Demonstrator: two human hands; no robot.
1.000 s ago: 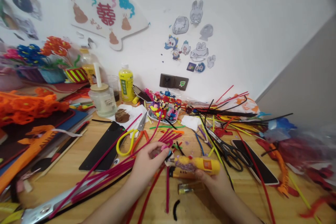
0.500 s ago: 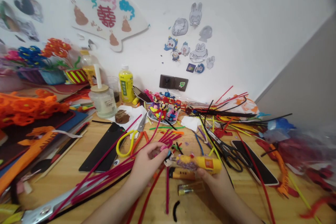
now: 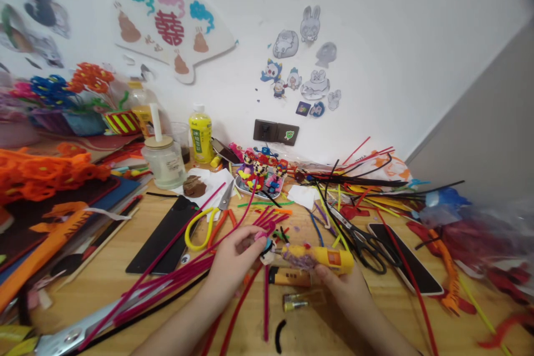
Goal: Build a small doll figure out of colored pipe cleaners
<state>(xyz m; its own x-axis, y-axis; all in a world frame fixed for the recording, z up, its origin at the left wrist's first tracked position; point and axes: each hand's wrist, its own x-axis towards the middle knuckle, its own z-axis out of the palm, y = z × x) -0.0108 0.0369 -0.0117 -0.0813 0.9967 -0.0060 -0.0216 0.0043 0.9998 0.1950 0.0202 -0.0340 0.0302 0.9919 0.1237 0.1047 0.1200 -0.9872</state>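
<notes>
Both hands are working just above the desk (image 3: 104, 283). The left hand (image 3: 233, 260) is pinching its fingers (image 3: 251, 236) narrowly around a small pink piece (image 3: 262, 241). The right hand (image 3: 348, 289) is wrapping its fingers (image 3: 323, 273) around a yellow tool (image 3: 329, 258), which is lying nearly level, long axis left-right, tip pointing left, just beside the piece. Behind, a glass jar (image 3: 163, 164) is holding a white stick (image 3: 155, 119).

Your left hand (image 3: 234, 258) is raised in front of you, the forearm slanting up from the bottom edge toward the right. Its fingers (image 3: 250, 236) are curled, their tips pinched together. Your right hand (image 3: 346, 289) sits close beside it, lower, with the forearm slanting up toward the left and the grip curled closed. The two hands are not touching.
</notes>
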